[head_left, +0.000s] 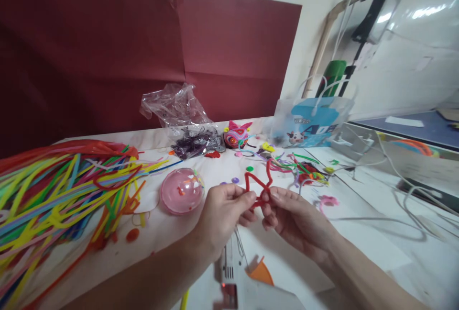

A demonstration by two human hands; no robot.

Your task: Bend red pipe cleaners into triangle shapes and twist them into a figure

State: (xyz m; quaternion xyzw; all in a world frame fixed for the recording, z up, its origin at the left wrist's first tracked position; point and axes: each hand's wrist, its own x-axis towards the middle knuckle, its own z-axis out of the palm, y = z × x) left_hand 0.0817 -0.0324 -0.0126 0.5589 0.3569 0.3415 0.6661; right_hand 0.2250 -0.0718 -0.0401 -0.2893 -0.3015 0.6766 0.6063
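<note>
A bent red pipe cleaner [258, 182] is pinched between both my hands above the white table [362, 248]. My left hand [222, 214] grips its lower left part with thumb and forefinger closed. Touching it from the right, my right hand [292, 216] pinches the same twisted spot. The wire's free ends stick up in zigzag points. Just left of my left hand lies a pink clear-topped plastic capsule [181, 190].
A big pile of coloured pipe cleaners [53, 195] covers the left. A crumpled clear bag [179, 109], a pink ball craft [234, 135], a blue gift bag [311, 121] and scraps [304, 169] sit behind. White cables [401, 181] run right. A glue gun [229, 276] lies below my hands.
</note>
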